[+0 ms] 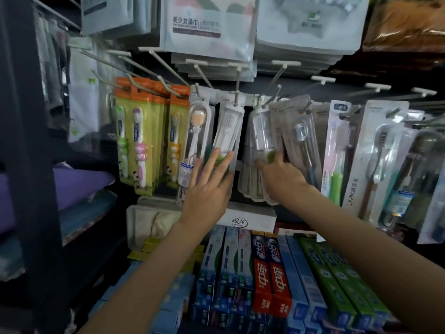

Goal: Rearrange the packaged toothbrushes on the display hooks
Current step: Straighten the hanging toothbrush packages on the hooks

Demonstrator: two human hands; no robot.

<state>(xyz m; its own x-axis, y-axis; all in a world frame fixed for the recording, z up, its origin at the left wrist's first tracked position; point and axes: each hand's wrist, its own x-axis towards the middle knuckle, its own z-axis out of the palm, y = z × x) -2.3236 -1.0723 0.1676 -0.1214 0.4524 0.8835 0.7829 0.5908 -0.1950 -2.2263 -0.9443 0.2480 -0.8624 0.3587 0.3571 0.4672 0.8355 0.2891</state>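
Observation:
Packaged toothbrushes hang on white display hooks [237, 92] across the middle of the head view. My left hand [207, 186] lies flat with straight fingers against a clear toothbrush pack [228, 131] hanging at the centre. My right hand [281, 174] reaches to the neighbouring clear pack [261, 131] and its fingertips touch that pack's lower part near a green patch; the grip is partly hidden. Orange-topped children's toothbrush packs [139, 138] hang to the left, and a white and orange brush pack [196, 141] hangs beside my left hand.
More toothbrush packs, one with a pink and green brush [336, 153] and a tall white one [378, 160], hang at the right. Toothpaste boxes [272, 271] fill the shelf below. Large white packets [209, 32] hang above. A dark shelf post [26, 141] stands at the left.

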